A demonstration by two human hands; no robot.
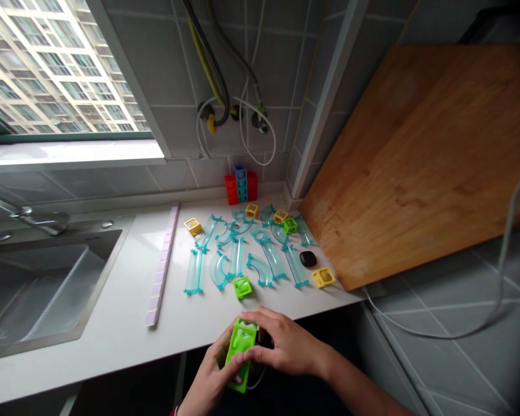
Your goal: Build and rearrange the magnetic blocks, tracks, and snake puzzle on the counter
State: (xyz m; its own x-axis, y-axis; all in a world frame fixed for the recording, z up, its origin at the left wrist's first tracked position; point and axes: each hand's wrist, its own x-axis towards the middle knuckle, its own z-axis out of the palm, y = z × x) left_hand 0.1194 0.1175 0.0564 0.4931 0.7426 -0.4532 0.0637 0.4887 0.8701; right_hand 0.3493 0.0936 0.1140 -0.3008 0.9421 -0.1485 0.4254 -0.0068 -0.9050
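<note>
Both hands grip a bright green plastic marble-run block point(241, 352) in front of the counter's near edge. My left hand point(214, 370) is wrapped round its left and lower side, thumb across the front. On the right side, my right hand point(281, 341) closes on it with thumb and fingers. Just beyond, a loose green block point(242, 288) lies on the white counter point(125, 312). Behind it spread several clear teal track pieces, among them a straight one point(194, 271) and a curved one point(260, 270).
Red and blue blocks point(241, 186) stand stacked by the wall. Yellow blocks point(323, 278), another green block point(290, 225) and a black rounded object point(308, 259) lie around the tracks. A lilac strip point(163, 266) separates them from the sink point(108, 260). A wooden board point(429, 162) leans right.
</note>
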